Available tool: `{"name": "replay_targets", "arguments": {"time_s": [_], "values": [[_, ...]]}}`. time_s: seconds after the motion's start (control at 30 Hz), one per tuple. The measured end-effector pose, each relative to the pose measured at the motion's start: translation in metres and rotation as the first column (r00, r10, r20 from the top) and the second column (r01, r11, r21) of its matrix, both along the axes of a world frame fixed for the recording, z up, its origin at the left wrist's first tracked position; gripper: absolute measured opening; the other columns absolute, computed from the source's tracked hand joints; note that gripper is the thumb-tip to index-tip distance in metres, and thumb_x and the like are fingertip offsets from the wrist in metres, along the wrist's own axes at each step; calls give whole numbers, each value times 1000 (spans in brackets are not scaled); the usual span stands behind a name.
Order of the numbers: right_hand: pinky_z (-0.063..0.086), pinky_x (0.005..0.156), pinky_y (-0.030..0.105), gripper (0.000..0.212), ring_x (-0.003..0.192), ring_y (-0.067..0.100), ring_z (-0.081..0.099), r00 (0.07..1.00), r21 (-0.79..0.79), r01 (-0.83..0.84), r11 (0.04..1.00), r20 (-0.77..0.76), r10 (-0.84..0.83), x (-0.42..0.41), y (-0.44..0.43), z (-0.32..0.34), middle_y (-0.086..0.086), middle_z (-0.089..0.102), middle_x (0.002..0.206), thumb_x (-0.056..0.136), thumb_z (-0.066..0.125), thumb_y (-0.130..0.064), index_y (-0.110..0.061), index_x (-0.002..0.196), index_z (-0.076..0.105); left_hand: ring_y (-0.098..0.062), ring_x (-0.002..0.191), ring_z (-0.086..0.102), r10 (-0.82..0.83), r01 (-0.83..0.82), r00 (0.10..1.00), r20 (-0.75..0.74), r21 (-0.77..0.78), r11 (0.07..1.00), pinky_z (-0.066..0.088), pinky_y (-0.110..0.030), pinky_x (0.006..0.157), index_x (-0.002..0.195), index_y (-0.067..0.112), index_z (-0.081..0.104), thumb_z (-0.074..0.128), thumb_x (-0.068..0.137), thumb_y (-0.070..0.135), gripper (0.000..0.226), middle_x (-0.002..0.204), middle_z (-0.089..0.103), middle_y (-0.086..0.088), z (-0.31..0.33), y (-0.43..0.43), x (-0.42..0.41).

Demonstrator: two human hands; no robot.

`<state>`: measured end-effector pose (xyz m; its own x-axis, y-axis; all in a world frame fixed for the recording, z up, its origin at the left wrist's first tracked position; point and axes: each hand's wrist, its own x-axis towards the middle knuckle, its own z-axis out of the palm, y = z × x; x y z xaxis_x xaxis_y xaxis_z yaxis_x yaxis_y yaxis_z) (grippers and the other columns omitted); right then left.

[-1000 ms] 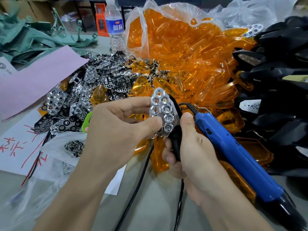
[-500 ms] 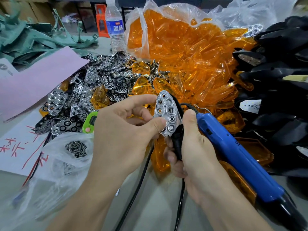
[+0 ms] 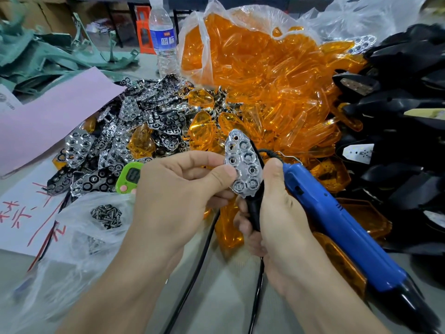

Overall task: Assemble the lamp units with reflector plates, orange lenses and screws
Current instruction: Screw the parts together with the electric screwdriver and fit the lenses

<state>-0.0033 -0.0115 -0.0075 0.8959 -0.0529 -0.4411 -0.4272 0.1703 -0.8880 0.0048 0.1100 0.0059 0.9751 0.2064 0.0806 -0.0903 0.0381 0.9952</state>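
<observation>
Two black cords (image 3: 199, 256) run up the grey table (image 3: 228, 297) at the bottom middle of the frame, between the two arms.

Just above them, in the middle, the right hand (image 3: 277, 213) has its fingers curled round a black lamp (image 3: 252, 210) and holds it up. Its thumb points up beside the lamp. A shiny plate (image 3: 243, 165) with round cups sits on the front of the lamp, pointed end up. The left hand (image 3: 178, 189) pinches the left edge of the plate between thumb and first finger. Its other fingers are bent behind.

A blue screwdriver (image 3: 337, 225) lies just right of the right hand and slants down to the lower right corner. It touches the hand, but I cannot tell if the hand holds it.

At lower left, a clear bag (image 3: 79, 237) holds small grey screws (image 3: 106, 215). It lies partly on a white paper (image 3: 21, 213) with red marks. A green timer (image 3: 128, 175) peeks out just above the left hand.

Farther back, left of the middle, is a pile of plates (image 3: 144, 126) with a few orange pieces mixed in. A pink paper (image 3: 48, 116) lies to its left. A big heap of orange lenses (image 3: 265, 80) spills from a clear bag in the upper middle. More black lamps (image 3: 409, 116) are stacked along the right edge.

A water bottle (image 3: 163, 37) stands at the top, left of the lenses.
</observation>
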Motion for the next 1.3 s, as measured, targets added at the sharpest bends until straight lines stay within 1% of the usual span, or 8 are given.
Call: {"name": "replay_targets", "arguments": {"time_s": [0.07,0.23,0.43,0.6,0.77,0.93,1.13,1.3], "values": [[31,32,14,72,30,3,41,1000,29,-4,1000,21,3,-1,0,2,-3,53,50,68,33,-87,-22,54,62,-13,48,68,22,-23,1000,9,39,999,54,-21,46,79,13,76,84,76,6,11,61,74,-6,-1,0,0],[34,38,20,61,33,5,41,995,-24,-13,1000,94,15,-2,-4,-2,-8,46,43,107,40,-52,-20,58,55,-13,46,68,94,-96,995,24,185,978,54,-23,46,79,15,75,90,74,15,16,59,73,-2,-4,2,2],[34,44,23,66,32,4,41,996,-34,-20,999,87,23,-3,-1,-1,-8,46,42,98,37,-69,-19,57,52,-11,49,66,130,-135,991,37,311,941,56,-35,54,75,24,75,96,69,34,24,60,72,4,-9,4,3],[31,35,13,72,32,2,42,995,-61,-85,995,50,88,-1,0,-1,-6,50,48,66,35,-88,-24,52,63,-3,99,74,-93,88,996,11,249,965,60,-30,91,117,36,73,81,76,29,42,105,80,12,-8,5,5],[34,44,23,71,41,6,41,978,-208,-132,969,133,162,0,1,-7,-5,48,52,68,38,-96,-29,56,57,-15,93,72,-304,296,950,64,116,948,58,-29,83,120,14,73,62,96,-5,32,105,80,-4,-7,6,6],[37,51,29,64,44,7,44,970,-263,-82,961,199,137,-1,1,-10,-8,48,48,57,31,-97,-41,61,62,-18,105,75,-233,222,964,127,98,970,60,-37,93,118,21,75,71,83,11,37,108,80,1,-7,2,4],[40,59,35,75,50,10,49,955,-281,-55,958,266,133,-2,5,-15,-9,52,52,50,26,-110,-50,72,64,-16,97,77,-216,214,959,185,33,976,61,-28,84,107,27,78,74,76,3,40,101,81,1,-5,4,2],[37,60,36,82,51,10,46,936,-292,-81,953,306,173,-1,4,-20,-7,50,55,57,24,-108,-39,74,65,-14,90,77,-202,204,960,194,14,979,60,-25,77,106,23,78,75,73,0,40,97,81,-2,-4,6,2]]}}
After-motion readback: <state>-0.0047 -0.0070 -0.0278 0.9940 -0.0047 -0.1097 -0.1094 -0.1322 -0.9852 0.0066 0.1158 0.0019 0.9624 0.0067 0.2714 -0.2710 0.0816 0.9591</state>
